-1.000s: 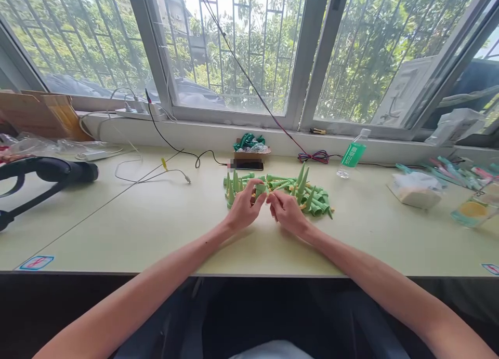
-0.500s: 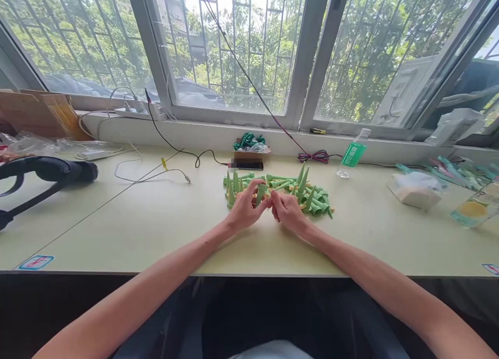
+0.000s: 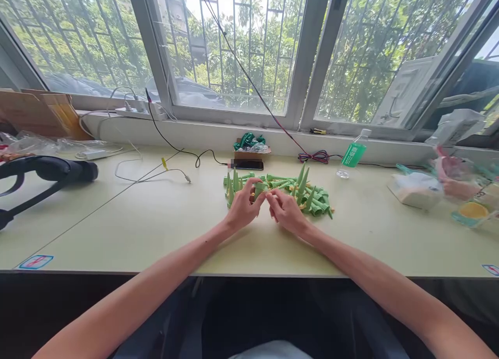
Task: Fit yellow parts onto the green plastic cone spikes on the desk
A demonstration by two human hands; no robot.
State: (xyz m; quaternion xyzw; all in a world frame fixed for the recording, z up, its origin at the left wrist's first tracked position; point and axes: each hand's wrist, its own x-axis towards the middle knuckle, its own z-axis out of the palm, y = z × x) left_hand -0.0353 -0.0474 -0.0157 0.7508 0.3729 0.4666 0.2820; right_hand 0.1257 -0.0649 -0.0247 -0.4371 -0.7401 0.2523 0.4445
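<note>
My left hand (image 3: pixel 244 209) is curled around a short green cone-shaped piece (image 3: pixel 260 188), its thumb and fingers closed on the sides. My right hand (image 3: pixel 287 211) has its thumb and index finger pinched together against the near right side of that piece. Whether a small bit sits between the right fingertips cannot be made out. Behind and beside both hands lies a pile of green cones and rolled tubes (image 3: pixel 319 205), with small yellowish bits among them. Several pointed green cones (image 3: pixel 301 185) stand upright in the pile, some to the left of my left hand.
A phone (image 3: pixel 249 164) and a small cardboard box (image 3: pixel 252 154) with green wrapping lie behind the pile. A bottle (image 3: pixel 353 154) stands to the right, near a tissue pack (image 3: pixel 416 190). A blurred pinkish shape (image 3: pixel 458 177) shows farther right. A black headset (image 3: pixel 47 174) lies left.
My hands have shifted slightly; the green piece tilts a little and my right fingers have moved on it. A blurred pinkish shape has appeared at the far right.
</note>
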